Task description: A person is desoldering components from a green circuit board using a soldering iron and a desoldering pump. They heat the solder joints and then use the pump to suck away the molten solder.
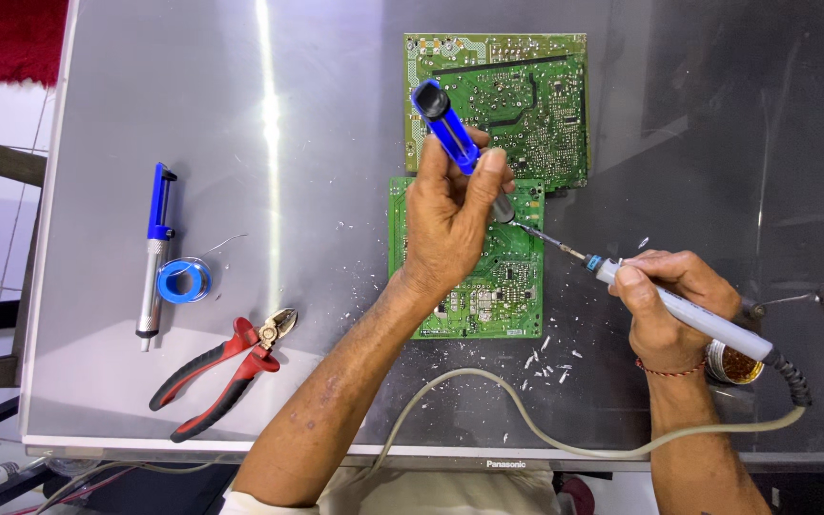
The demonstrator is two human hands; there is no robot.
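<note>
left hand (450, 224): centre of the frame, grip wrapped tight round a blue desoldering pump (457, 140), thumb along its barrel
desoldering pump axis: long axis slants from its black plunger knob at upper left down to its tip at lower right, the tip pointing onto the lower circuit board (512, 286)
right hand (665, 305): right of centre, grip pinched round the soldering iron (679, 307) like a pen
soldering iron axis: runs from lower right to upper left; the metal tip points up-left and meets the board just beside the pump's tip; its coiled cord trails toward the lower right
boards: the lower circuit board lies under the left hand, a larger upper circuit board (526, 105) touches its top edge
tabletop (336, 143): grey, glossy, strewn with white scraps near the boards
left side: a second desoldering pump (153, 253) lying nearly vertical, a solder spool (185, 280) beside it, red-handled cutters (226, 367) below
</note>
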